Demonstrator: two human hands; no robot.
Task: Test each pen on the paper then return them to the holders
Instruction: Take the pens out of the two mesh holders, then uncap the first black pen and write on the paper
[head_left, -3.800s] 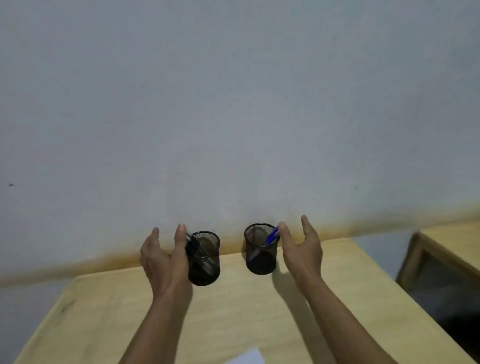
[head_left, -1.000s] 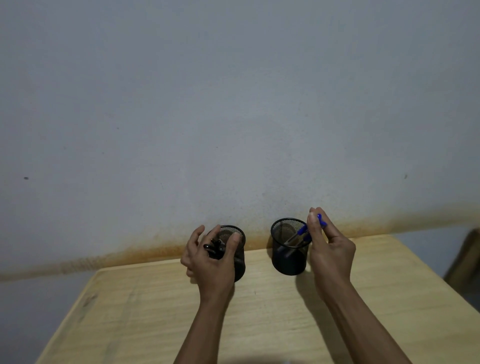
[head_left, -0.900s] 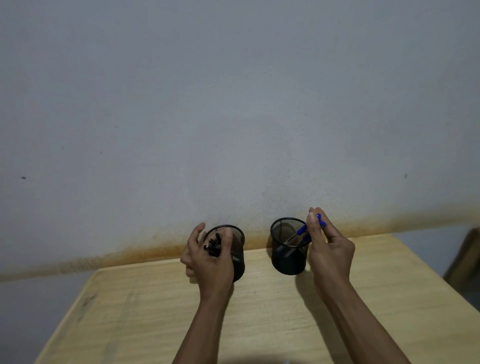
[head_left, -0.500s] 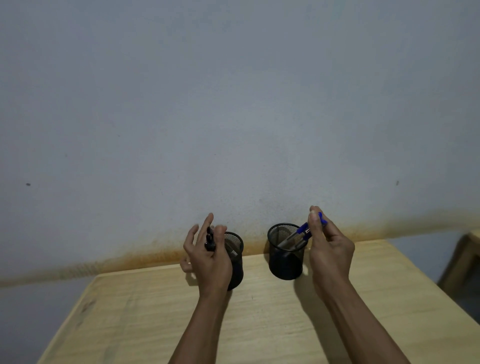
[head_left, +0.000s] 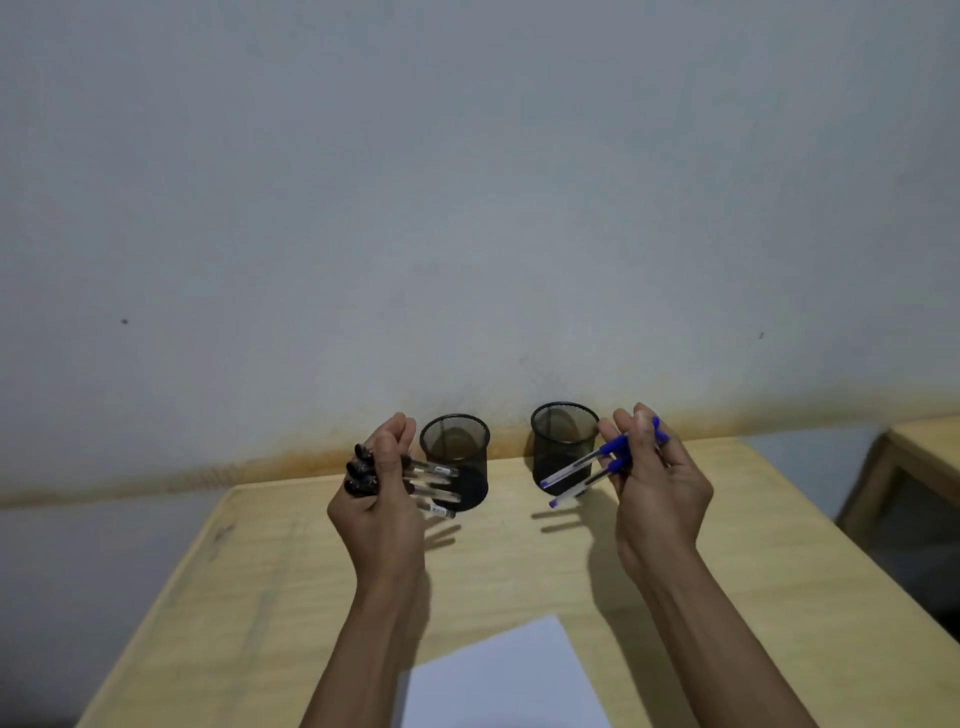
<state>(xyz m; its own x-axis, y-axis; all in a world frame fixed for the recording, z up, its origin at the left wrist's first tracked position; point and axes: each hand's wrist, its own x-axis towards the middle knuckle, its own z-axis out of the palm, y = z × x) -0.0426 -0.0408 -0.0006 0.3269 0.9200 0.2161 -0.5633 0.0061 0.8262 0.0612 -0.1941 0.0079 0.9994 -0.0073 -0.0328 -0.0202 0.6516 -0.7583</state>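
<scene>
We hold three black pens (head_left: 430, 486) in our left hand (head_left: 378, 512), fingers (head_left: 397, 431) curled round them, tips pointing right, just in front of the left holder (head_left: 457, 457). Our right hand (head_left: 657, 499) grips two blue pens (head_left: 584, 470), fingers clenched on them, tips pointing left & down, by the right holder (head_left: 563, 441). Both holders stand at the back of the bench (head_left: 519, 566) by the wall (head_left: 467, 208); the paper (head_left: 498, 680) lies near us, btw our arms.

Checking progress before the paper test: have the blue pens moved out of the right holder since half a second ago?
Yes. The blue pens are out of the right holder, held by the right hand in front of it.
</scene>
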